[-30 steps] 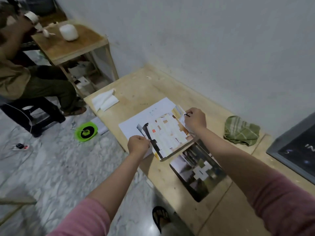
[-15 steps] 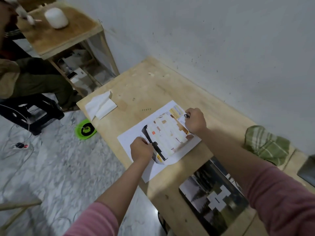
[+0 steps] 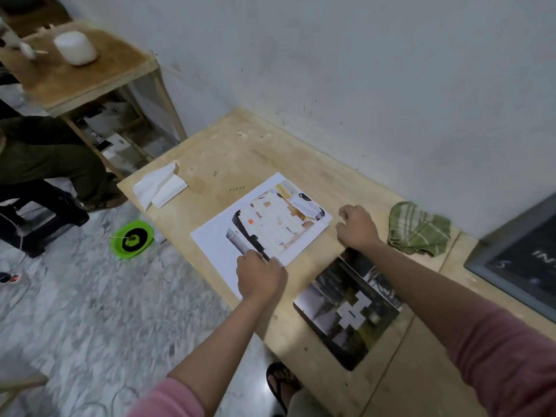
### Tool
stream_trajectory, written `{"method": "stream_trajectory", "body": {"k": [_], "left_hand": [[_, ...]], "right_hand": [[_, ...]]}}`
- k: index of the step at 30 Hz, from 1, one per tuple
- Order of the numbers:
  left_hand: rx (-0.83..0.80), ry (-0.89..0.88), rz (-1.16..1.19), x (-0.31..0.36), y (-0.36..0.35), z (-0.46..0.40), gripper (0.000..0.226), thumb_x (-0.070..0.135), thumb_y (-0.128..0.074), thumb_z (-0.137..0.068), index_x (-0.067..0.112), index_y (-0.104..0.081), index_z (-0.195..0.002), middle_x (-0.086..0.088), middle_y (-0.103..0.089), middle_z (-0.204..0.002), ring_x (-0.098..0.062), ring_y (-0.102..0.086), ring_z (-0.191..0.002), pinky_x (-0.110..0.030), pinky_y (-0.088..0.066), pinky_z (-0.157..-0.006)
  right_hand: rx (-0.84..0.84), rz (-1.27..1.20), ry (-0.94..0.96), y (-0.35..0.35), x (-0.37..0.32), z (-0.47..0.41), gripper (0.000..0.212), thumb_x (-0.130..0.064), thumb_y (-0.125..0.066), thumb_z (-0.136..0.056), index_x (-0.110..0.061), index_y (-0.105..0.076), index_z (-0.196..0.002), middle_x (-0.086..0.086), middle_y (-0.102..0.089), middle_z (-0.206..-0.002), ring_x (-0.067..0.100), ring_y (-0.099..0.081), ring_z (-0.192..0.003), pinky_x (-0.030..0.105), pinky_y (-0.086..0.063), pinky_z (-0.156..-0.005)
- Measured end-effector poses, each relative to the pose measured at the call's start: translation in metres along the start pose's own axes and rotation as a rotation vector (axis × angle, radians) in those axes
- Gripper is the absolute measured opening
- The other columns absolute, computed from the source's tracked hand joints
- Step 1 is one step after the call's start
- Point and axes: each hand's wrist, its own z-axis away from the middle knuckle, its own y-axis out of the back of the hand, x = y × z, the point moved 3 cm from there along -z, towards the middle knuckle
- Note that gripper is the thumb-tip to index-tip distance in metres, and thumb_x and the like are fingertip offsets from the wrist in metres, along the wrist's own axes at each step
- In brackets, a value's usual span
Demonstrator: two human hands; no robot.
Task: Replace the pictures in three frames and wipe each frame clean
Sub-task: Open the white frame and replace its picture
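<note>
A printed picture on white paper (image 3: 264,224) lies flat on the wooden table (image 3: 228,152). My left hand (image 3: 260,278) rests on its near corner, fingers curled over the paper's edge. My right hand (image 3: 356,227) hovers just right of the paper with loosely curled fingers and holds nothing. Below it lies a dark landscape picture (image 3: 346,308), flat on the table near the front edge. A green striped cloth (image 3: 418,228) lies crumpled by the wall, right of my right hand. A grey picture frame (image 3: 511,260) lies at the right edge of view.
Folded white tissue (image 3: 159,188) lies at the table's left corner. Further left stands a small wooden side table (image 3: 75,76) with a white rounded object (image 3: 75,48). A seated person's legs (image 3: 45,158) and a green disc (image 3: 131,240) on the marble floor are to the left.
The printed picture has been laid down flat on the table. My right hand has let go of its far corner and moved right. My left hand stays at the near corner.
</note>
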Motion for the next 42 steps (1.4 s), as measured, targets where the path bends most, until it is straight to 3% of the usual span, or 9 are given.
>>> {"method": "stream_trajectory", "body": {"k": [5, 11, 20, 23, 25, 31, 35, 39, 42], "left_hand": [[-0.241, -0.022, -0.249, -0.004, -0.021, 0.067, 0.069, 0.069, -0.068, -0.065, 0.014, -0.046, -0.100, -0.008, -0.041, -0.115, -0.028, -0.048, -0.108, -0.033, -0.046, -0.074], [-0.271, -0.112, -0.483, -0.011, -0.045, 0.101, 0.087, 0.067, -0.073, -0.061, 0.011, -0.041, -0.120, -0.010, -0.030, -0.129, -0.029, -0.035, -0.117, -0.038, -0.044, -0.088], [-0.290, -0.044, -0.473, 0.000, -0.049, 0.099, 0.076, 0.044, -0.085, -0.058, 0.013, -0.046, -0.115, -0.008, -0.038, -0.120, -0.028, -0.040, -0.115, -0.035, -0.039, -0.086], [-0.323, -0.045, -0.386, -0.002, -0.051, 0.102, 0.045, 0.029, -0.081, -0.064, 0.014, -0.046, -0.087, -0.001, -0.048, -0.095, -0.024, -0.050, -0.090, -0.030, -0.038, -0.067], [-0.284, -0.053, -0.246, -0.006, -0.052, 0.107, 0.031, 0.016, -0.072, -0.070, 0.014, -0.041, -0.076, 0.001, -0.045, -0.075, -0.021, -0.046, -0.071, -0.027, -0.031, -0.052], [-0.074, 0.058, 0.250, -0.012, -0.042, 0.119, 0.028, 0.016, -0.065, -0.085, 0.009, -0.043, -0.069, -0.001, -0.040, -0.061, -0.020, -0.039, -0.061, -0.027, -0.030, -0.051], [-0.226, 0.033, 0.400, -0.001, -0.048, 0.138, 0.027, 0.010, -0.064, -0.085, 0.011, -0.050, -0.062, -0.003, -0.047, -0.060, -0.021, -0.045, -0.063, -0.029, -0.037, -0.058], [-0.397, -0.035, 0.388, 0.017, -0.070, 0.172, 0.026, 0.003, -0.062, -0.084, 0.016, -0.060, -0.062, -0.008, -0.061, -0.064, -0.023, -0.056, -0.064, -0.039, -0.052, -0.066], [-0.509, -0.096, 0.359, 0.034, -0.092, 0.206, 0.028, 0.002, -0.065, -0.082, 0.014, -0.060, -0.057, -0.004, -0.056, -0.055, -0.020, -0.049, -0.053, -0.033, -0.043, -0.059]], "right_hand": [[-0.026, 0.128, -0.045, 0.021, 0.034, 0.060, 0.040, -0.027, -0.061, -0.084, -0.008, -0.055, -0.119, 0.014, -0.052, -0.117, 0.032, -0.053, -0.106, 0.038, -0.049, -0.084], [-0.135, 0.414, -0.125, 0.027, 0.072, 0.116, 0.057, -0.061, -0.066, -0.073, -0.015, -0.047, -0.100, 0.008, -0.044, -0.107, 0.029, -0.046, -0.099, 0.036, -0.042, -0.073], [-0.137, 0.148, -0.232, 0.021, 0.078, 0.119, 0.066, -0.044, -0.084, -0.060, -0.010, -0.044, -0.100, 0.007, -0.040, -0.103, 0.029, -0.046, -0.097, 0.035, -0.039, -0.066], [-0.192, 0.086, -0.274, 0.024, 0.081, 0.114, 0.070, -0.049, -0.089, -0.044, -0.014, -0.042, -0.082, 0.005, -0.053, -0.085, 0.025, -0.054, -0.078, 0.030, -0.035, -0.053], [-0.210, 0.050, -0.284, 0.026, 0.084, 0.113, 0.068, -0.046, -0.090, -0.043, -0.015, -0.045, -0.084, 0.004, -0.055, -0.085, 0.024, -0.054, -0.079, 0.032, -0.039, -0.056], [-0.062, -0.303, -0.252, 0.043, 0.085, 0.138, 0.024, -0.017, -0.077, -0.073, -0.016, -0.053, -0.070, 0.000, -0.057, -0.071, 0.018, -0.054, -0.065, 0.024, -0.035, -0.047], [0.132, -0.547, -0.352, 0.070, 0.104, 0.184, 0.011, -0.016, -0.065, -0.086, -0.009, -0.062, -0.078, -0.001, -0.057, -0.065, 0.010, -0.051, -0.056, 0.013, -0.037, -0.040], [0.302, -0.682, -0.501, 0.096, 0.147, 0.239, 0.023, -0.018, -0.061, -0.088, -0.012, -0.061, -0.067, 0.008, -0.059, -0.069, 0.020, -0.052, -0.058, 0.026, -0.040, -0.057], [0.429, -0.748, -0.581, 0.113, 0.184, 0.292, 0.026, -0.014, -0.059, -0.089, -0.011, -0.057, -0.063, 0.009, -0.054, -0.061, 0.021, -0.048, -0.051, 0.028, -0.038, -0.054]]}}
